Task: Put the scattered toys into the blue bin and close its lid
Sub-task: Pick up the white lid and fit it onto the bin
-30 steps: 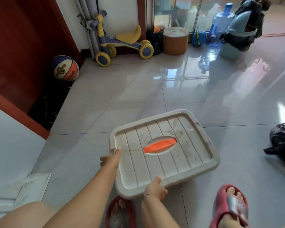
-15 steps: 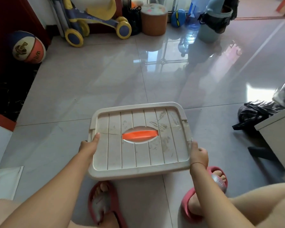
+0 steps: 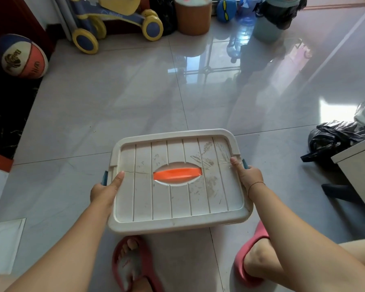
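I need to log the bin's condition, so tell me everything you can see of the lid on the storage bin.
The lid is off-white, hard-looking plastic, rectangular with rounded corners and a raised rim, its top ribbed in parallel strips. An oval recess at its centre holds an orange handle. It is scuffed and stained, mostly toward its right half, with a thin crack running sideways. It lies flat on the bin, covering it. The left hand and right hand grip its side edges beside blue latches.

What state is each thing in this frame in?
Cream ribbed plastic lid: seated on the bin, cracked across.
Orange handle: flat in its recess.
Blue side latches: showing at both ends; locked or not, cannot tell.
Left hand: gripping the left edge.
Right hand: gripping the right edge.
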The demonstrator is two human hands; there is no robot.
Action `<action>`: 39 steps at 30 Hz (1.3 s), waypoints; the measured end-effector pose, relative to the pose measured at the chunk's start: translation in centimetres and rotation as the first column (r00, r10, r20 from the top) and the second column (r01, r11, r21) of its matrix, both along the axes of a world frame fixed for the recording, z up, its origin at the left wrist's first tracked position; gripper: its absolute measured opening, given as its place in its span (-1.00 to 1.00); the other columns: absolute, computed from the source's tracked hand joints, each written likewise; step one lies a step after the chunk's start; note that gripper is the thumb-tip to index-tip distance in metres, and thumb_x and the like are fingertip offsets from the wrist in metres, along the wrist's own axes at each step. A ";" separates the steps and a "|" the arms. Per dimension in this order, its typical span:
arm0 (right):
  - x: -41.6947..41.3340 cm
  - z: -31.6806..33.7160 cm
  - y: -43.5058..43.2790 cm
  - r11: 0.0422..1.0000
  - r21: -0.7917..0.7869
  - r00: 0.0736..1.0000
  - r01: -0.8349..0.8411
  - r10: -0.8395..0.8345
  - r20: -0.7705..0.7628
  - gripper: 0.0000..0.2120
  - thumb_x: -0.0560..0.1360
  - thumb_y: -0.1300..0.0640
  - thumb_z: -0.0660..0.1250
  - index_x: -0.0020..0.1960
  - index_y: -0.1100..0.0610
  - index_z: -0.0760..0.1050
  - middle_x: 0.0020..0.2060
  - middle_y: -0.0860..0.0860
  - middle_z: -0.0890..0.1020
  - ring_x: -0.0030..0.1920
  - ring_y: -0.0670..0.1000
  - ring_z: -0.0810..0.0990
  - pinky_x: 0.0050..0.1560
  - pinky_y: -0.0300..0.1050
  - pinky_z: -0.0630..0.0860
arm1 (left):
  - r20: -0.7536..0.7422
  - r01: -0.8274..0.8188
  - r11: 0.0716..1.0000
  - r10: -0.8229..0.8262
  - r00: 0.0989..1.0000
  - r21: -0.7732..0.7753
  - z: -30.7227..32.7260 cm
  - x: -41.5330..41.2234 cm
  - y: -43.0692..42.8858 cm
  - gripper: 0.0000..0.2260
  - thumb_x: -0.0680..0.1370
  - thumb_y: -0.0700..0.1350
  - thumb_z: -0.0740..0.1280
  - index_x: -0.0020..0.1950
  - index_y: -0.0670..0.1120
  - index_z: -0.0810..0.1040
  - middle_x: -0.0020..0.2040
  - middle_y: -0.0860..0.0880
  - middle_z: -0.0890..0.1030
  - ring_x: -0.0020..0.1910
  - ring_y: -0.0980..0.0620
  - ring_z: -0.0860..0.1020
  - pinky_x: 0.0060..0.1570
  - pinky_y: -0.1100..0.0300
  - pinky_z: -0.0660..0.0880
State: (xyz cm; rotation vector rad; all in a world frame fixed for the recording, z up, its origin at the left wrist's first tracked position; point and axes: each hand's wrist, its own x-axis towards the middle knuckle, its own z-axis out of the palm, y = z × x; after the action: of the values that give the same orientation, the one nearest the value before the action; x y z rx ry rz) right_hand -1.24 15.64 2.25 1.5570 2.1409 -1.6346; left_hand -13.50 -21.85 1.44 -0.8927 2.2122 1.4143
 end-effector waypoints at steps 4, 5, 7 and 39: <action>-0.1 -0.4 -0.1 0.992 0.122 0.999 -0.032 0.031 0.008 -0.50 0.34 -0.30 0.36 -0.30 0.16 0.40 -0.37 0.06 0.49 -0.32 0.09 0.45 -0.31 -0.10 0.35 | -0.138 -0.012 0.974 -0.020 0.990 -0.228 0.8 1.0 1.0 -0.33 0.29 0.29 0.47 0.14 -0.16 0.41 0.02 -0.12 0.55 -0.07 -0.14 0.55 -0.10 0.00 0.51; -0.2 -0.3 -0.2 0.987 0.155 0.999 -0.052 0.048 0.023 -0.50 0.37 -0.30 0.33 -0.31 0.16 0.39 -0.38 0.04 0.49 -0.31 0.09 0.46 -0.33 -0.10 0.34 | -0.157 -0.015 0.967 -0.026 0.987 -0.253 0.8 1.1 1.1 -0.35 0.30 0.30 0.46 0.14 -0.15 0.41 0.00 -0.11 0.54 -0.08 -0.14 0.55 -0.11 -0.01 0.50; -0.4 -0.2 -0.4 0.973 0.206 0.994 -0.102 0.091 0.065 -0.50 0.41 -0.31 0.26 -0.23 0.17 0.43 -0.33 0.06 0.51 -0.25 0.13 0.50 -0.29 -0.08 0.35 | -0.158 0.015 0.957 -0.063 0.986 -0.289 0.7 1.1 1.2 -0.36 0.33 0.36 0.38 0.10 -0.14 0.43 -0.05 -0.11 0.54 -0.11 -0.15 0.56 -0.12 -0.03 0.51; -2.3 0.3 -5.1 0.903 0.333 0.956 -0.271 0.210 0.207 -0.53 0.59 -0.04 0.06 0.42 0.15 0.20 0.23 0.32 0.45 0.20 0.34 0.44 0.19 0.19 0.37 | 0.591 0.780 0.616 -0.592 0.549 -0.107 7.6 -5.1 -1.5 -0.57 0.60 -0.11 0.25 0.40 -0.26 0.30 0.22 -0.23 0.45 0.14 -0.15 0.50 0.25 0.00 0.47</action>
State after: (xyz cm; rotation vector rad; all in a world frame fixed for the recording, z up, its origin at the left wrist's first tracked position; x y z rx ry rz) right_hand -3.59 10.54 2.53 1.3667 2.5180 -1.0441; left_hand -18.61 -23.32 9.06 -0.2976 2.0413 0.3237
